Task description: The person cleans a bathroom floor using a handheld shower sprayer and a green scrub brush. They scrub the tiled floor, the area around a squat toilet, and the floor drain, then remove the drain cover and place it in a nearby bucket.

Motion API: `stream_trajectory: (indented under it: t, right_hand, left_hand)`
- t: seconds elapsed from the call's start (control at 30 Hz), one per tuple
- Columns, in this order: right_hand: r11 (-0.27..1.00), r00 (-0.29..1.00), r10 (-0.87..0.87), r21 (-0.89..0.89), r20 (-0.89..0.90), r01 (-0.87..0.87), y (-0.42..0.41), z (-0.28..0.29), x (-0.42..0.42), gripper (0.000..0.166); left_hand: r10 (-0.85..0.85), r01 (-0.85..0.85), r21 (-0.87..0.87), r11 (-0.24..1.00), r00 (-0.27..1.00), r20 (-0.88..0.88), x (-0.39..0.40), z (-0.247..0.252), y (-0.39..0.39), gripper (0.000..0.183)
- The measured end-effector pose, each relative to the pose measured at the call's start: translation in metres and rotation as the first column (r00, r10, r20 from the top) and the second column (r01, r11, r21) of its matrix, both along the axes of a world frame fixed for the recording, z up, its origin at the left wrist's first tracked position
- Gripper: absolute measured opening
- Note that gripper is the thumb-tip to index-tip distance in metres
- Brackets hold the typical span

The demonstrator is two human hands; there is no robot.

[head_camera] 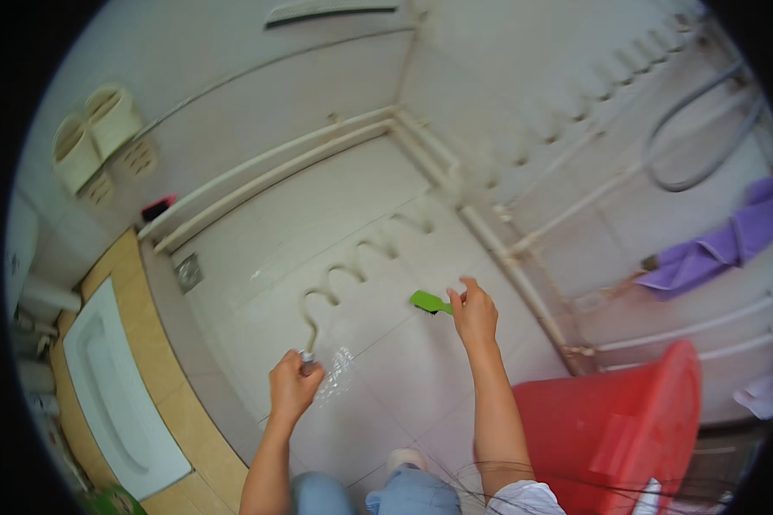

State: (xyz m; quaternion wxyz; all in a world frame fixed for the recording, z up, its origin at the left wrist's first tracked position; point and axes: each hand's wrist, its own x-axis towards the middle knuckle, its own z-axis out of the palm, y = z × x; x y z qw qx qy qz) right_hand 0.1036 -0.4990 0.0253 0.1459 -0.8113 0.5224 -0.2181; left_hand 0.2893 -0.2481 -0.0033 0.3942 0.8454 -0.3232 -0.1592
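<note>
My left hand (pixel 291 389) grips the nozzle (pixel 307 362) of a hand-held sprayer. From it a cream coiled hose (pixel 311 331) stretches over the floor and up towards the wall at the upper right. Water glistens on the pale tiled floor (pixel 283 302) just right of the nozzle. Held by its handle in my right hand (pixel 477 315) is a green brush (pixel 430 300), its dark bristles facing down above the tiles. The fingers hide most of the brush handle and of the nozzle.
A large red plastic tub (pixel 586 418) stands beside my right forearm. At left, a white squat toilet pan (pixel 119 393) is set in a yellow-tiled step. Pipes (pixel 296 167) run along the walls. A metal floor drain (pixel 188 271) lies near the step; a purple towel (pixel 715 251) hangs right.
</note>
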Motion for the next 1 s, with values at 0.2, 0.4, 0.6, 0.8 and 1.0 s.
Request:
stream_trajectory:
  t: [0.2, 0.4, 0.6, 0.8, 1.0]
  right_hand:
    - [0.940, 0.968, -0.247, -0.255, -0.051, 0.226, -0.039, 0.248, -0.067, 0.036]
    - [0.857, 0.981, -0.165, -0.478, 0.099, 0.193, -0.037, 0.484, -0.143, 0.040]
    - [0.939, 0.995, 0.103, -0.327, -0.016, -0.102, -0.091, 0.560, -0.144, 0.040]
    - [0.904, 0.986, 0.081, -0.406, -0.145, -0.134, -0.163, 0.600, -0.209, 0.031]
    - [0.885, 0.978, 0.171, -0.417, -0.123, -0.207, -0.135, 0.483, -0.180, 0.012]
  left_hand:
    - [0.002, -0.001, 0.061, 0.998, 1.000, -0.018, -0.007, 0.082, 0.000, 0.027]
    - [0.060, -0.050, 0.131, 0.990, 0.996, -0.068, -0.010, 0.160, 0.021, 0.026]
    - [0.019, -0.025, 0.274, 0.961, 1.000, 0.025, 0.000, 0.206, 0.058, 0.025]
    - [-0.070, 0.074, 0.062, 0.995, 0.996, -0.058, -0.045, 0.229, 0.029, 0.016]
    - [-0.128, 0.115, 0.114, 0.987, 0.985, 0.113, -0.078, 0.239, 0.051, 0.014]
